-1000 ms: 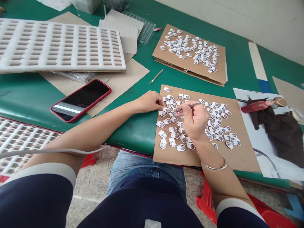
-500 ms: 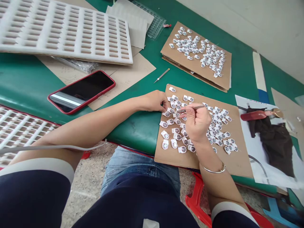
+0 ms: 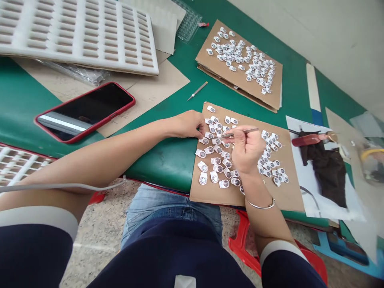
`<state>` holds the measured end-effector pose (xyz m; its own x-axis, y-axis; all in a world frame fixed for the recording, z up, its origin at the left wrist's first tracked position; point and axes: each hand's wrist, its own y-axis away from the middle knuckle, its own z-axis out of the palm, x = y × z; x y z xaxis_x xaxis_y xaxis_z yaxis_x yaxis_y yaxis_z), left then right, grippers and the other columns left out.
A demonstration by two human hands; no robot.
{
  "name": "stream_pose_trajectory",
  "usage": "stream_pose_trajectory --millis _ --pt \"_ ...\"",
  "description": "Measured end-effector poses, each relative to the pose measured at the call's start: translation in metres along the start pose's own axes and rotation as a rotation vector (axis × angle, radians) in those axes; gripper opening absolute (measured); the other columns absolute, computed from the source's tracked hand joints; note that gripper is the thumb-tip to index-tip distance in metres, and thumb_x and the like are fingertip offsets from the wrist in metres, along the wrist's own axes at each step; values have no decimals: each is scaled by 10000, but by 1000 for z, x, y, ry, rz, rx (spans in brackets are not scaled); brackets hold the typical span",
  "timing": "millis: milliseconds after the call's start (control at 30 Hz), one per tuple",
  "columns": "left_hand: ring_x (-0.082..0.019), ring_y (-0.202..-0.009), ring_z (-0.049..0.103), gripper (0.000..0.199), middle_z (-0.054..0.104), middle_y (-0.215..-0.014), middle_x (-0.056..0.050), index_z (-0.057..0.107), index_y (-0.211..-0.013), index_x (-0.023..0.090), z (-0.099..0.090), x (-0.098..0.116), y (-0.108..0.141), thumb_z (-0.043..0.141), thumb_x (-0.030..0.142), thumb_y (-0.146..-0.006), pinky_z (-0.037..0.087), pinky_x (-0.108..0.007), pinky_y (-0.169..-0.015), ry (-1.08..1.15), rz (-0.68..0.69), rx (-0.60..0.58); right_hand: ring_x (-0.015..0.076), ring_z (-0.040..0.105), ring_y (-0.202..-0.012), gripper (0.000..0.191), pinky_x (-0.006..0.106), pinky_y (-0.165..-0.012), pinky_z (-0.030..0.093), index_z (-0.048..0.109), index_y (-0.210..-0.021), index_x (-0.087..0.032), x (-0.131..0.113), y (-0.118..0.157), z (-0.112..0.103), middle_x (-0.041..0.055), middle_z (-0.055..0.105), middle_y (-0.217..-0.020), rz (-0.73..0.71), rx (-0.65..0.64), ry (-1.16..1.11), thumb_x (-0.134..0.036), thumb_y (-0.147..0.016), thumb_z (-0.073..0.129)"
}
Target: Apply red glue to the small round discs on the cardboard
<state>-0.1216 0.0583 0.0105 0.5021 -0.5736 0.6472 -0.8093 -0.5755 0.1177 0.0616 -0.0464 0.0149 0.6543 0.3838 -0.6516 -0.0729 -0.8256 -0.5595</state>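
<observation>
A cardboard sheet [image 3: 282,196] in front of me bears many small white tabs, each with a round silver-and-dark component [image 3: 224,183]. My right hand [image 3: 246,150] grips metal tweezers [image 3: 240,132] over the middle of the sheet, tips pointing left. Something small and white shows at those tips, too small to tell whether it is held. At the sheet's left edge is my left hand [image 3: 192,123], fingers curled down and fingertips close together beside a white tabbed component [image 3: 204,141]. Whether the fingertips hold a piece is hidden.
A second cardboard stack [image 3: 207,60] with similar components lies farther back. A pointed tool [image 3: 197,91], a red-cased phone [image 3: 87,110] and a white slotted tray [image 3: 99,36] are to the left. A red-handled tool [image 3: 309,139] and dark cloth [image 3: 327,172] lie at right.
The view has shifted slightly, so the table's things sit farther left. The tweezers' tips have drawn a little to the right, away from my left fingertips. My left hand stays at the sheet's edge.
</observation>
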Motion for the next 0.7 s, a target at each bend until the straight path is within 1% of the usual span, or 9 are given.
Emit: stream_pose_trajectory --millis 67,133,200,300,533,700 --pt "-124 -839 601 118 684 -889 16 715 -785 169 -1 1 0 639 230 -717 402 -178 -728 -7 5 -2 69 634 -627 167 175 -493 504 503 -874 -172 4 -1 -9 7 611 -805 21 91 6 -305 -935 424" --pt "-124 -853 599 128 681 -894 19 715 -796 178 -1 0 0 633 245 -722 400 -174 -724 2 18 -7 71 633 -614 167 178 -482 495 504 -867 -169 7 -3 -16 3 613 -788 30 113 44 -301 -934 426" --pt "-125 -862 595 140 678 -911 17 714 -808 184 -2 -1 -1 633 260 -723 400 -174 -723 10 11 -15 65 625 -583 165 177 -471 479 507 -856 -167 10 -4 -20 -2 617 -766 40 70 89 -297 -928 436" --pt "-127 -865 591 152 674 -935 11 714 -824 185 -3 -1 0 636 268 -724 404 -180 -728 17 1 -17 59 619 -566 185 180 -469 460 511 -852 -165 12 -4 -19 -3 617 -758 49 19 147 -312 -928 428" --pt "-126 -866 592 169 674 -927 8 712 -826 185 -2 -4 -1 619 291 -732 407 -189 -737 17 28 -13 47 618 -561 182 159 -442 429 520 -844 -154 13 -4 -15 -1 620 -762 29 5 176 -291 -926 433" --pt "-128 -877 594 210 675 -931 3 710 -842 180 -3 -3 0 598 325 -739 408 -190 -754 34 24 -30 38 614 -553 209 153 -428 403 503 -844 -156 13 -4 -14 7 627 -795 27 -19 268 -307 -939 393"
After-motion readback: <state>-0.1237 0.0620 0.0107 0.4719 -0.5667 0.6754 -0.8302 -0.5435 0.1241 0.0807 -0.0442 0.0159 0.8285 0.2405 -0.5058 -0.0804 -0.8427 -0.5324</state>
